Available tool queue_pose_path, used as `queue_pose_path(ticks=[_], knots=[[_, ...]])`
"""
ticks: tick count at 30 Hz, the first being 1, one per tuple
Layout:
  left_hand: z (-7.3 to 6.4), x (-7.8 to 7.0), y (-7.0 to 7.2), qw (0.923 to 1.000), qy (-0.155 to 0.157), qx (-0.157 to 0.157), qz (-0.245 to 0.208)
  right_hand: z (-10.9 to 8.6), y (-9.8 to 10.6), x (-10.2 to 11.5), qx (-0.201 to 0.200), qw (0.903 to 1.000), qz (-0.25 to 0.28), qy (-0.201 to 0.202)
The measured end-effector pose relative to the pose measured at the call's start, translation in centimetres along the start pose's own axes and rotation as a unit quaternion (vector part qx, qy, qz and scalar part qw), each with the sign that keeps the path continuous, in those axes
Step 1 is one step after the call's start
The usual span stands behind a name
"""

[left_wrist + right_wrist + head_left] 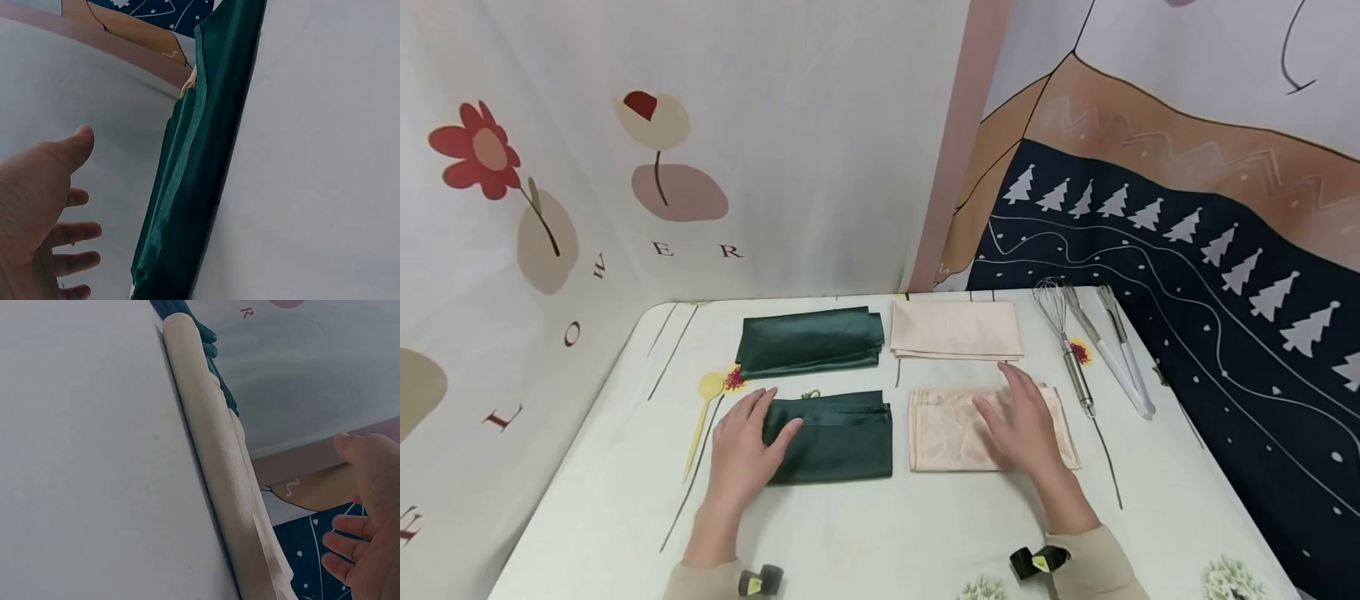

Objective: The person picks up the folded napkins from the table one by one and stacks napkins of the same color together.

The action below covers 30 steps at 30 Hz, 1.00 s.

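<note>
The near green cloth [842, 446] and the near pink cloth [951, 437] lie folded side by side on the white table [880, 533], with a small gap between them. The green one is on the left and the pink one is on the right.

Closest to us are two tan sleeves [703, 579], and by each cuff there is a small black gadget [762, 581]. The left hand [745, 452] is held over the left end of the near green cloth. Its fingers and thumb are spread and pinch nothing. The right hand [1024, 429] is over the right part of the near pink cloth. Its fingers and thumb are spread too, and it holds nothing. The wrist views show some space between each hand and its cloth.

To the left of the left hand lies a yellow spoon [710, 386]. Farther back, the far green cloth [808, 342] and the far pink cloth [955, 329] lie folded, one behind each near cloth. To their right are a whisk [1077, 375] and two long tools [1107, 352] with pale handles.

Behind the table hangs a white curtain [820, 208] with flowers and letters. On the right is a dark blue cloth [1262, 367] with white trees.
</note>
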<state>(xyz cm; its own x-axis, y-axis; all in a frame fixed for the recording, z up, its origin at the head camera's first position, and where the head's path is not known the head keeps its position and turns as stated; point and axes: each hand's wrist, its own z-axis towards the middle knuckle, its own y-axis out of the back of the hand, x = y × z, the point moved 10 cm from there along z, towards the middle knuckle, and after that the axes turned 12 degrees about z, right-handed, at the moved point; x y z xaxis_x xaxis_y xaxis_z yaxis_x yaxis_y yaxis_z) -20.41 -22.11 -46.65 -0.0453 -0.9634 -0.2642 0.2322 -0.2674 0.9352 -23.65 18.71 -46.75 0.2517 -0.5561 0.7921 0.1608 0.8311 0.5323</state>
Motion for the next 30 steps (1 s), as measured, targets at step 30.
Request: queue_pose_path(ticks=[30], knots=[[-1.0,5.9,-2.0,0.9912,0.106,0.076,-0.022,0.7,-7.8,1.8,0.084,0.979,0.182,-0.037]])
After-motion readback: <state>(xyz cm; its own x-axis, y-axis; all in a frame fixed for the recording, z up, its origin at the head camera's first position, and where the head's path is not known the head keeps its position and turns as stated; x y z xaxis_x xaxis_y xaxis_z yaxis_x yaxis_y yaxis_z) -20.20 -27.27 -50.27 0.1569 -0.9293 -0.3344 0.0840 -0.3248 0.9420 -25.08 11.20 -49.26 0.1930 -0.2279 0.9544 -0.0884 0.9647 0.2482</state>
